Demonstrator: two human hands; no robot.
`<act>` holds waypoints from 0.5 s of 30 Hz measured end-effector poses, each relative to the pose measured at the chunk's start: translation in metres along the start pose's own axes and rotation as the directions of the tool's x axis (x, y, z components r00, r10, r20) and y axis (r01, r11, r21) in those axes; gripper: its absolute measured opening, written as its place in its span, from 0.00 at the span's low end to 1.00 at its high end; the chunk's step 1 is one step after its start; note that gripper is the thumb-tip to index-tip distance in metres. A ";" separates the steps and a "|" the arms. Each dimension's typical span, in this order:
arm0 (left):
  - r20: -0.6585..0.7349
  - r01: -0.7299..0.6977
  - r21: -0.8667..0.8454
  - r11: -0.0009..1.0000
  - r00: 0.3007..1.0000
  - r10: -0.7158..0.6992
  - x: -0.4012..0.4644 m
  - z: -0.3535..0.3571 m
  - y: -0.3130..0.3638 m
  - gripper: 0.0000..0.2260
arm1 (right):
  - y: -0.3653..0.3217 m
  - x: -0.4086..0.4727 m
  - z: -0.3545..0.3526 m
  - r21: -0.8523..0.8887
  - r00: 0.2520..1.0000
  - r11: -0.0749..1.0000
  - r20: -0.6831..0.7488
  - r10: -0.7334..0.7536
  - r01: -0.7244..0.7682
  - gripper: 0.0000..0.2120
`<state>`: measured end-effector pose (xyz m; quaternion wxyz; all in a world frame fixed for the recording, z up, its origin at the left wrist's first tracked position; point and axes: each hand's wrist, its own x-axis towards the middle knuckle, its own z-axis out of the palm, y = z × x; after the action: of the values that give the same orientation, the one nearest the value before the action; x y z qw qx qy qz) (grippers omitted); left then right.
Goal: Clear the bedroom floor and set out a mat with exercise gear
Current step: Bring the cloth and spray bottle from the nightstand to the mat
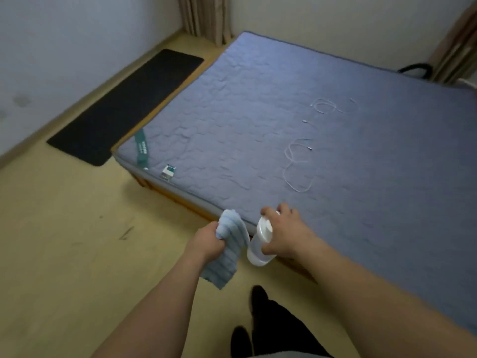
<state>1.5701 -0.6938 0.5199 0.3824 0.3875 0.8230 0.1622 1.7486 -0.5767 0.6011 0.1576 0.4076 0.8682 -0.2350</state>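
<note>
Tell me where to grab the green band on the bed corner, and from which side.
Pinch the green band at its middle, coming from above. It lies flat across the mattress corner, so there is no raised edge; both hands are full, so free one first.

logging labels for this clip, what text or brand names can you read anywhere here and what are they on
Nothing here can be read with certainty.
Green band on the near left corner of the bed: pale printing along it, too blurred to read.
Small box beside the band: white and green label, too small to read.
White bottle in the right hand: no visible text.
Blue towel in the left hand: no text.
</note>
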 end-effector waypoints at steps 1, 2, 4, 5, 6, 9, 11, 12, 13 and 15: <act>-0.016 0.022 -0.025 0.999 1.000 -0.022 0.011 -0.022 -0.017 0.14 | -0.024 0.028 -0.002 -0.021 0.999 0.999 0.008 -0.034 0.034 0.40; -0.031 0.030 -0.036 0.999 0.999 -0.031 0.020 -0.039 -0.028 0.14 | -0.041 0.047 -0.005 -0.040 0.999 0.998 0.017 -0.050 0.051 0.40; -0.049 0.055 -0.034 0.998 0.997 -0.057 0.042 -0.077 -0.051 0.16 | -0.078 0.093 -0.009 -0.057 0.994 0.993 0.040 -0.097 0.100 0.40; -0.069 0.084 -0.049 0.995 0.994 -0.087 0.054 -0.095 -0.064 0.16 | -0.094 0.114 -0.011 -0.079 0.992 0.990 0.060 -0.113 0.118 0.40; -0.098 0.125 -0.060 0.990 0.987 -0.130 0.072 -0.126 -0.088 0.17 | -0.125 0.154 -0.012 -0.098 0.985 0.983 0.079 -0.151 0.158 0.40; -0.130 0.182 -0.056 0.982 0.974 -0.188 0.091 -0.181 -0.110 0.14 | -0.169 0.202 -0.026 -0.119 0.976 0.971 0.094 -0.198 0.208 0.39; -0.140 0.211 -0.056 0.976 0.966 -0.217 0.102 -0.220 -0.126 0.14 | -0.203 0.232 -0.038 -0.132 0.971 0.964 0.091 -0.220 0.230 0.39; -0.166 0.231 -0.062 0.971 0.957 -0.238 0.108 -0.244 -0.137 0.14 | -0.227 0.250 -0.044 -0.135 0.965 0.957 0.094 -0.245 0.256 0.39; -0.188 0.238 -0.069 0.969 0.951 -0.246 0.115 -0.269 -0.148 0.14 | -0.252 0.269 -0.050 -0.144 0.958 0.948 0.094 -0.273 0.284 0.39; -0.220 0.236 -0.085 0.968 0.943 -0.249 0.128 -0.309 -0.164 0.14 | -0.294 0.296 -0.060 -0.170 0.942 0.927 0.099 -0.322 0.334 0.40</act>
<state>1.2004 -0.6936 0.5657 0.3132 0.2510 0.8978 0.1812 1.3307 -0.5208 0.5962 0.1834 0.2319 0.9361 -0.1906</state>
